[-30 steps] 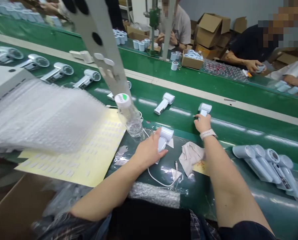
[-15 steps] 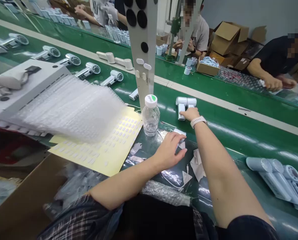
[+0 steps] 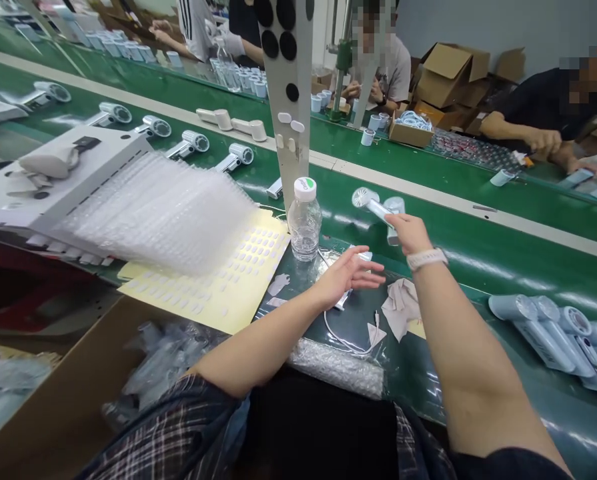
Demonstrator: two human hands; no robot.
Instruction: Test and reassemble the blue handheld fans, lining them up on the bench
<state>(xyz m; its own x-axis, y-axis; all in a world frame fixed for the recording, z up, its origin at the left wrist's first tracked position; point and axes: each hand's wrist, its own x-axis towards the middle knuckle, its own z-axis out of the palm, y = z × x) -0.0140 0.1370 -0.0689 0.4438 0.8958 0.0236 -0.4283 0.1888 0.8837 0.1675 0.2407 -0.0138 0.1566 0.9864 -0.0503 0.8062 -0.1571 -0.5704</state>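
The right hand (image 3: 409, 232) is clenched on the handle of a pale blue handheld fan (image 3: 373, 204), lifting it just above the green conveyor belt (image 3: 478, 247). The fan's long axis runs from 4 o'clock to 10 o'clock: the handle end is buried in the fist, and the round grille head points up and away toward 10 o'clock, its face turned to the camera. A second handheld fan (image 3: 394, 215) lies on the belt right behind the held one; the hand and the raised fan cover most of it, so its direction is hard to make out. A white watch (image 3: 427, 258) sits on the right wrist.

The left hand (image 3: 345, 275) is released, fingers spread, palm down over the dark mat, hovering above a small white-and-clear piece (image 3: 345, 300) that is too hidden to name. A water bottle (image 3: 305, 221) stands upright at 10 o'clock from that hand, a crumpled cloth (image 3: 401, 305) lies at 3 o'clock, and a white cable (image 3: 343, 339) loops at 6 o'clock.

At the right edge a row of finished fans (image 3: 558, 333) lies side by side, cut off by the frame. At 9 o'clock a blurred stack of bubble wrap (image 3: 163, 213) covers part of the yellow sticker sheet (image 3: 223, 280).
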